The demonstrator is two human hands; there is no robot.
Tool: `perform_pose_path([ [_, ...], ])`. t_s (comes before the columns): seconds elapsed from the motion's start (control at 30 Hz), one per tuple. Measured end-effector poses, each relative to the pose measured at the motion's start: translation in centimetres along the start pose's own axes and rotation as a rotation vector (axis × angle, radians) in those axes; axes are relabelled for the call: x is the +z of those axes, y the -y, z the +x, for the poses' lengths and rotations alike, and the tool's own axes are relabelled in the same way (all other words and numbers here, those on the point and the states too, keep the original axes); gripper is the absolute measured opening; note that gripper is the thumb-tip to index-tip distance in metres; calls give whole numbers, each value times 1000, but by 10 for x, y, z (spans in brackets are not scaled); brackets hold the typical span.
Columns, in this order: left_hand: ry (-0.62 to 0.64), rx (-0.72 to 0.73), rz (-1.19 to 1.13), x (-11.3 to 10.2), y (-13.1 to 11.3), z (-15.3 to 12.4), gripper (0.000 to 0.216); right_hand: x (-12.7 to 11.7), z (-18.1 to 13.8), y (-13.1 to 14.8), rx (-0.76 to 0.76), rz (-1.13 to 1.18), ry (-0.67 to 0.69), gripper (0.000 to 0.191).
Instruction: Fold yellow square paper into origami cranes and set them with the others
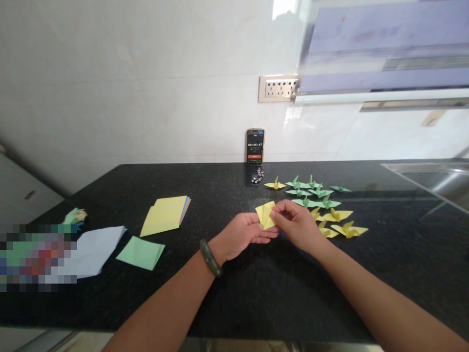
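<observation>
A small folded square of yellow origami paper (264, 215) is held between both hands above the dark countertop. My left hand (249, 230) supports it from below, with the thumb pressed on its lower edge. The thumb and fingertips of my right hand (296, 220) pinch its right side. Creases and a flap show on its upper face. Just right of my right hand lie several yellow paper cranes (350, 229), partly hidden by that hand. Several green paper cranes (311, 192) stand behind them, with one yellow crane (275, 184) to their left.
A phone (255, 146) showing a timer leans on the wall, a beaded strap (258, 176) before it. Left on the counter (234, 303) are a yellow-topped paper stack (164, 214), green paper (142, 253), white sheets (97, 249) and crumpled paper (75, 216). A metal sink (439, 181) is at right.
</observation>
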State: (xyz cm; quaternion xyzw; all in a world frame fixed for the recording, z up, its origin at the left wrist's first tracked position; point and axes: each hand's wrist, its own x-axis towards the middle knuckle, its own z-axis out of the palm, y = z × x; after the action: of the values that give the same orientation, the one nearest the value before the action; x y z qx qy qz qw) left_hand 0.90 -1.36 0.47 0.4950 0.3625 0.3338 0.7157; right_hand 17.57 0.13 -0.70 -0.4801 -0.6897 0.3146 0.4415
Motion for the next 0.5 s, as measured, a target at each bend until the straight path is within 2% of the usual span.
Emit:
perform_pose_path([
  [0.33,-24,-6,25,2,1,1,18,3,-1,0,9,-31,-47,16],
  [0.5,-103,-15,-18,5,1,1,19,2,-2,2,-6,-59,-32,15],
])
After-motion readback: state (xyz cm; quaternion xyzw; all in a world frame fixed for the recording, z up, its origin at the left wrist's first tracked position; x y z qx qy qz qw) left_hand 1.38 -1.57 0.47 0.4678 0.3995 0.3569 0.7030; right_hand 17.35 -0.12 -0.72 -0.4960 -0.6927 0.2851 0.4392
